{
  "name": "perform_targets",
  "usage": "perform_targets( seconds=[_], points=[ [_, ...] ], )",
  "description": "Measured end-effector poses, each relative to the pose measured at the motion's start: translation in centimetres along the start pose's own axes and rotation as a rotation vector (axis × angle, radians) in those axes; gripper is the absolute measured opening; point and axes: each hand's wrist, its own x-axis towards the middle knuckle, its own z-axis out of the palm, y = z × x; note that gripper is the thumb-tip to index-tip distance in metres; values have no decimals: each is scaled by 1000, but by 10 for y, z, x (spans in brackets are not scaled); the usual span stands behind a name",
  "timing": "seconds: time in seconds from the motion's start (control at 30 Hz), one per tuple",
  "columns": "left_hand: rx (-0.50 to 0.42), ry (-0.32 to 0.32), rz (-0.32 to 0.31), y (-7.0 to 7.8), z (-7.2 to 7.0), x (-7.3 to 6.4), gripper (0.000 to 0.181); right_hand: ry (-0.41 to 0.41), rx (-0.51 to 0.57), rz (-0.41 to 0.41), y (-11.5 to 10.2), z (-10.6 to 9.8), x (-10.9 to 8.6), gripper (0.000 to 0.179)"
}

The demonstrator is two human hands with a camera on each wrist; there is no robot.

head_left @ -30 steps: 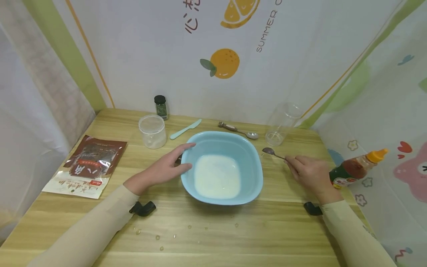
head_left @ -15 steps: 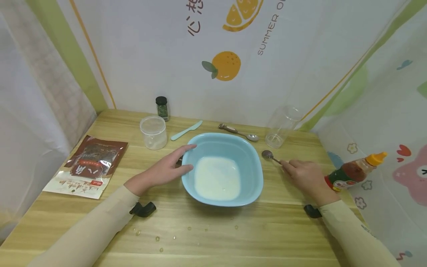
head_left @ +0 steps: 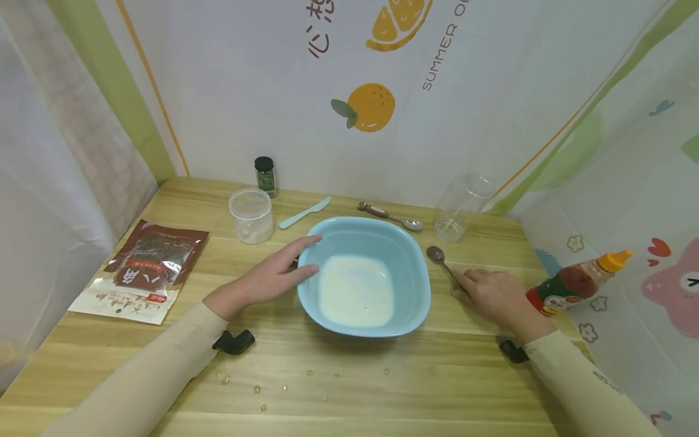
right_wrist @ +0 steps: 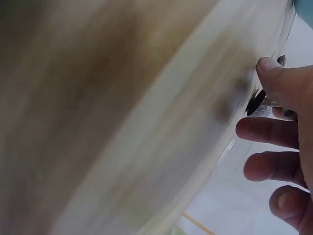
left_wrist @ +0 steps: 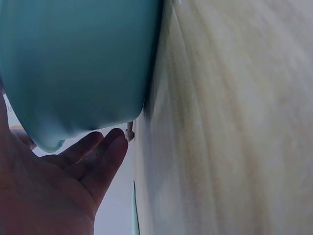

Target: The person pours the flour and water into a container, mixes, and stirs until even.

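Note:
In the head view, a light blue basin (head_left: 417, 255) with white liquid in it sits mid-table. At its left rim my left hand (head_left: 273, 273) holds on, thumb and forefinger over the edge; the left wrist view shows the other fingers (left_wrist: 105, 164) under the rim, outside the wall. My right hand (head_left: 494, 297) is low over the table on the right, pinching the handle end of a spoon (head_left: 435, 254) between thumb and forefinger. The right wrist view has the spoon's bowl (right_wrist: 256, 104) beyond the thumb, with the remaining fingers (right_wrist: 268, 132) loosely bent.
Behind the basin are a second spoon (head_left: 412, 224), a pale green knife (head_left: 306, 212), a lidded clear jar (head_left: 251, 215), a spice bottle (head_left: 265, 179) and a clear cylinder (head_left: 461, 209). A brown packet (head_left: 144, 267) lies left; a sauce bottle (head_left: 573, 282) stands right. Droplets (head_left: 257, 389) dot the front.
My right hand has moved slightly down and towards the basin, swinging the spoon's handle nearer me while its bowl lowered to the table. The left hand stays at the basin's rim.

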Motion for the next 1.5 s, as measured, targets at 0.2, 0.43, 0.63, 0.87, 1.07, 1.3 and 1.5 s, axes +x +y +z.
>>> perform_targets(
  seconds=[0.2, 0.43, 0.63, 0.87, 1.07, 1.3, 1.5],
  points=[
    [3, 18, 8, -1, -4, -1, 69, -40, 19, 36, -4, 0, -1, 50],
    [-38, 40, -14, 2, -13, -2, 71, -86, 40, 68, -7, -4, -2, 50],
    [-21, 63, -31, 2, -20, -2, 73, -88, 60, 81, -8, -5, -3, 50],
    [76, 82, -66, 2, -26, -1, 77, -179, 103, 145, -9, -12, 2, 45],
    [114, 96, -80, 4, -31, 0, 81, -241, 156, 251, -10, -23, 17, 45],
    [234, 149, -115, 18, -31, 4, 87, -148, 180, 407, -15, -43, 63, 50],
    [377, 166, -99, 39, -25, 13, 93, -57, 241, 469, -31, -56, 97, 48]
  ],
)
